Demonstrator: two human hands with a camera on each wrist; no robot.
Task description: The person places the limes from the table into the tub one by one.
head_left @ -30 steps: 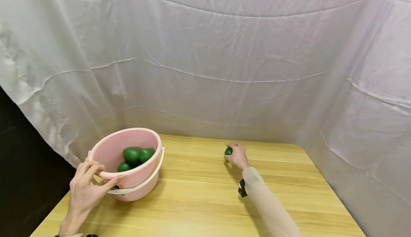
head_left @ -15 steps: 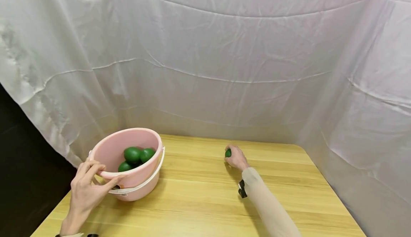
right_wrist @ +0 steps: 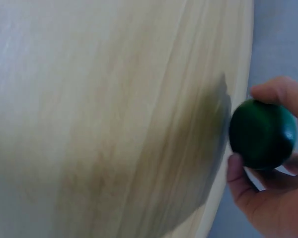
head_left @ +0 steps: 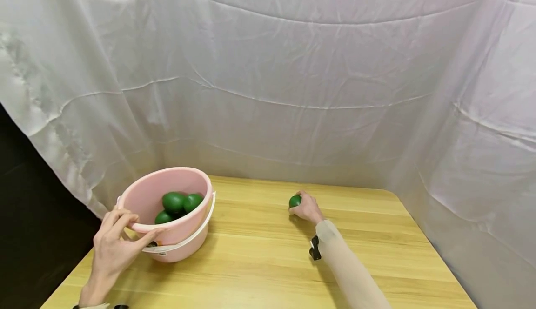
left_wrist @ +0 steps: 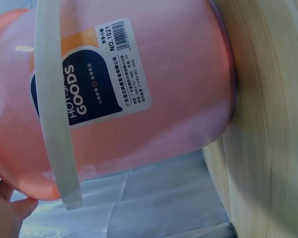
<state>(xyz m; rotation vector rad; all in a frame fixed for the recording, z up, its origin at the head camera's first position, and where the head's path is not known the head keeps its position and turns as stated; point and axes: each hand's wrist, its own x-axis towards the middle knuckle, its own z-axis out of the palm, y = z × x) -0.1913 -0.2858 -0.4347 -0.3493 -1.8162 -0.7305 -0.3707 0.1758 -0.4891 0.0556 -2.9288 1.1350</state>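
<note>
At the left in the head view stands a pink bucket [head_left: 184, 251] with a white handle [head_left: 184, 245] hanging down its side. Several smooth, dark green, rounded fruits [head_left: 173, 202] lie inside it. My left hand [head_left: 113, 241] grips the bucket's near left rim, fingers over the edge and thumb along the outside. Far across the table, my right hand [head_left: 309, 209] holds another smooth green fruit [head_left: 295, 201], avocado-like in look, between thumb and fingers. The right wrist view shows this fruit [right_wrist: 262, 134] above the table, with a shadow beside it.
The wooden table [head_left: 251, 262] spreads between bucket and right hand. Pale grey cloth [head_left: 268, 127] hangs behind it and at the right side. A dark area [head_left: 33, 234] lies beyond the left edge. The bucket's label [left_wrist: 107, 69] faces the left wrist camera.
My right hand has closed round the fruit, turned, and shifted slightly left and nearer with it, so more of the fruit shows. The left hand and bucket stay in place.
</note>
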